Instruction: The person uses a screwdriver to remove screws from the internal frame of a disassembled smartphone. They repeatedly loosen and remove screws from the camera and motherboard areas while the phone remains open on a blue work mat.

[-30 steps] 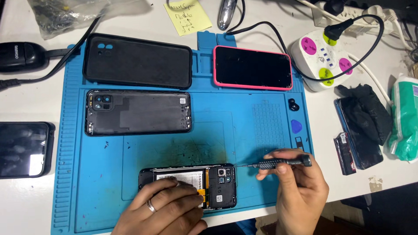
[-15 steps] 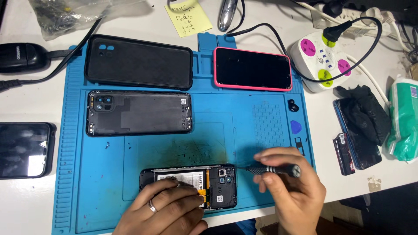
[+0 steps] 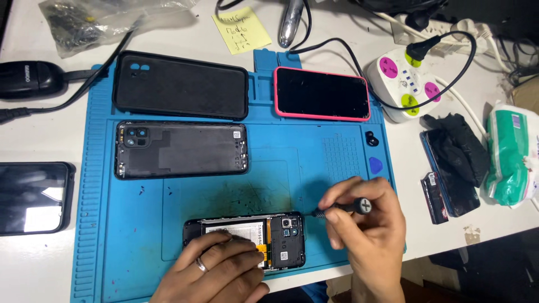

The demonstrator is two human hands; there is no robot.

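Head view, bottom centre of frame: your left hand (image 3: 216, 269) lies flat, fingers spread, pressing down on the opened phone (image 3: 247, 240) w/ its back off, battery and camera module showing, sitting at the lower edge of the blue repair mat (image 3: 140, 224). Your right hand (image 3: 365, 224) is closed in a pinch grip round the small screwdriver (image 3: 342, 207). A sec ago that driver was held out level, off to the right of the phone; now it's swung in, tip right at the phone's upper right corner by the camera, so you look set on a screw there, tho the screw itself is too small to see. Mid left: removed back cover (image 3: 182, 150), inner side up. Above it a black case (image 3: 179, 85); upper centre-right a pink-rimmed phone (image 3: 321, 94). Upper right: white power strip (image 3: 407, 84).
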